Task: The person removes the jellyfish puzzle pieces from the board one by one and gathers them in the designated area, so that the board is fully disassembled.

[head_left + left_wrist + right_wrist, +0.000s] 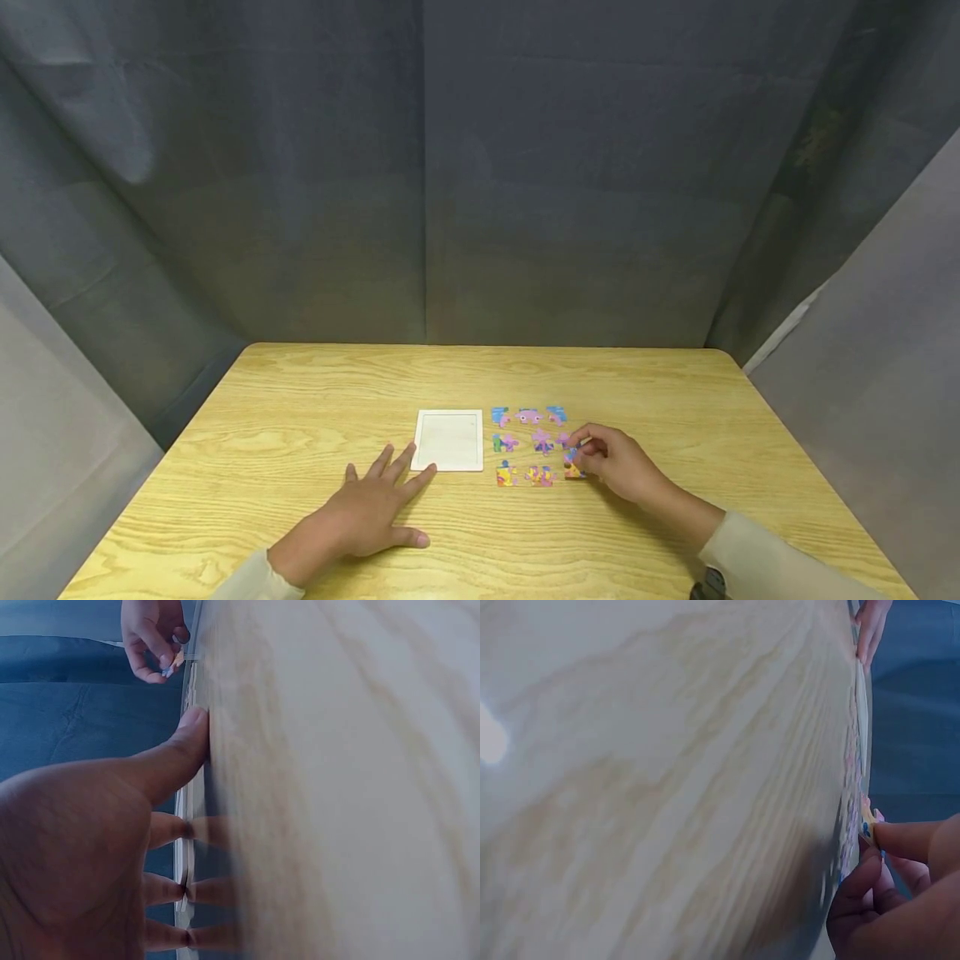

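Observation:
My right hand (617,467) pinches a colourful jigsaw piece (573,467) at the lower right of a group of pieces. In the right wrist view that jigsaw piece (868,819) is tilted up between thumb and finger. My left hand (375,507) rests on the table with its fingers spread, fingertips at the lower left corner of a white square puzzle tray (448,443). Several loose jigsaw pieces (528,416) lie in three rows between the tray and my right hand. Yellow and pink pieces (539,476) make up the nearest row.
The wood-grain table (337,383) has rounded far corners. Dark grey curtains (562,208) hang behind it, and lighter panels (885,333) stand at both sides. A dark band (708,583) is on my right wrist, by the pale sleeve.

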`<state>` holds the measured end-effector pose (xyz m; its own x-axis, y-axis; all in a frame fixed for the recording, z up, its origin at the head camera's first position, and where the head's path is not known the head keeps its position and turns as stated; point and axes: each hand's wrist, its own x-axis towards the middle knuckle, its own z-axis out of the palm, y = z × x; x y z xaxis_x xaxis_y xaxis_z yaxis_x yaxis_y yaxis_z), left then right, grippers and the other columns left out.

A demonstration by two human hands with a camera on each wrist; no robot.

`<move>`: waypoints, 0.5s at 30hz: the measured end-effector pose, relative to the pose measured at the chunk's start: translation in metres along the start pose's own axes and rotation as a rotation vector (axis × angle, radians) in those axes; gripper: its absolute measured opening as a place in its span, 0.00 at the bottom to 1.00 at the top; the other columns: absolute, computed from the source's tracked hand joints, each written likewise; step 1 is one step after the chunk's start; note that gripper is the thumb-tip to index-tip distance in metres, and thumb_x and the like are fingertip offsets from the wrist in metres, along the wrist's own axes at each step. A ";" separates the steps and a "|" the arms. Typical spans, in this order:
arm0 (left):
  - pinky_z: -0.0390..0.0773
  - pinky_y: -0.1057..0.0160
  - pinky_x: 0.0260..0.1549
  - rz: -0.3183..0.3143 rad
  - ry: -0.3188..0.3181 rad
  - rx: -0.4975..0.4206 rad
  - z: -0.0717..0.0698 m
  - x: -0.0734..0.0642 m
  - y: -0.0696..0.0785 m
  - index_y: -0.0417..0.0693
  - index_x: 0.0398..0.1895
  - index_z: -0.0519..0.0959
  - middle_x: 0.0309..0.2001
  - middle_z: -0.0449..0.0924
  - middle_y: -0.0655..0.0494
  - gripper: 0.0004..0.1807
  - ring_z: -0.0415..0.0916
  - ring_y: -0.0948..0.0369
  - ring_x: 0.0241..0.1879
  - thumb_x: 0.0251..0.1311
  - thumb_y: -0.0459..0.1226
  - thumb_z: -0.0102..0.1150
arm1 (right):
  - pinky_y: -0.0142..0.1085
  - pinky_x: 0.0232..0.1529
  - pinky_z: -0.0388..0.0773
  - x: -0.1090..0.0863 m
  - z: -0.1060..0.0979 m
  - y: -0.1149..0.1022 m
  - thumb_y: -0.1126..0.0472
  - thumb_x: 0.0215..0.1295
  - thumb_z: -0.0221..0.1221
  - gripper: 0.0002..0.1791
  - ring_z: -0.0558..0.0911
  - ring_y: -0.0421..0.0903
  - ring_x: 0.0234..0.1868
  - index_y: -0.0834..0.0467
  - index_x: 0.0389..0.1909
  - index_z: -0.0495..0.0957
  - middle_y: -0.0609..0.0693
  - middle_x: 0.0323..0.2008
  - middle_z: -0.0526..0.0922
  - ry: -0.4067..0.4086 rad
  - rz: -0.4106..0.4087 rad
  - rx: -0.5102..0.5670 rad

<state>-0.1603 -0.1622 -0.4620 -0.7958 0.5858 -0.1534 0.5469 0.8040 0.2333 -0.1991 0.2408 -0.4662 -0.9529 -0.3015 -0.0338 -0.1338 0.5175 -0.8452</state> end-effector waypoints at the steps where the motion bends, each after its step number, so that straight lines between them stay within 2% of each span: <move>1: 0.56 0.13 0.52 -0.002 0.000 0.001 0.000 0.000 0.000 0.59 0.83 0.54 0.83 0.43 0.38 0.53 0.44 0.28 0.77 0.58 0.72 0.52 | 0.29 0.25 0.72 -0.001 -0.001 0.002 0.66 0.72 0.62 0.10 0.72 0.41 0.27 0.64 0.51 0.79 0.53 0.33 0.79 0.001 -0.001 -0.012; 7: 0.57 0.13 0.53 -0.009 0.003 0.012 0.000 0.000 0.000 0.60 0.83 0.54 0.83 0.44 0.39 0.53 0.45 0.28 0.77 0.58 0.73 0.51 | 0.31 0.35 0.79 -0.005 -0.003 0.011 0.65 0.71 0.63 0.09 0.79 0.44 0.36 0.61 0.49 0.81 0.51 0.38 0.82 -0.002 -0.034 -0.103; 15: 0.57 0.13 0.52 0.001 0.016 0.005 0.000 -0.001 0.001 0.59 0.83 0.55 0.82 0.44 0.38 0.53 0.46 0.28 0.77 0.58 0.72 0.52 | 0.29 0.36 0.78 -0.005 -0.001 0.016 0.66 0.71 0.63 0.08 0.77 0.43 0.36 0.62 0.48 0.82 0.50 0.38 0.81 -0.013 -0.085 -0.145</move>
<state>-0.1593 -0.1622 -0.4616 -0.7993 0.5849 -0.1376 0.5489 0.8039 0.2289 -0.1968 0.2509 -0.4792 -0.9330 -0.3589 0.0264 -0.2522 0.5997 -0.7595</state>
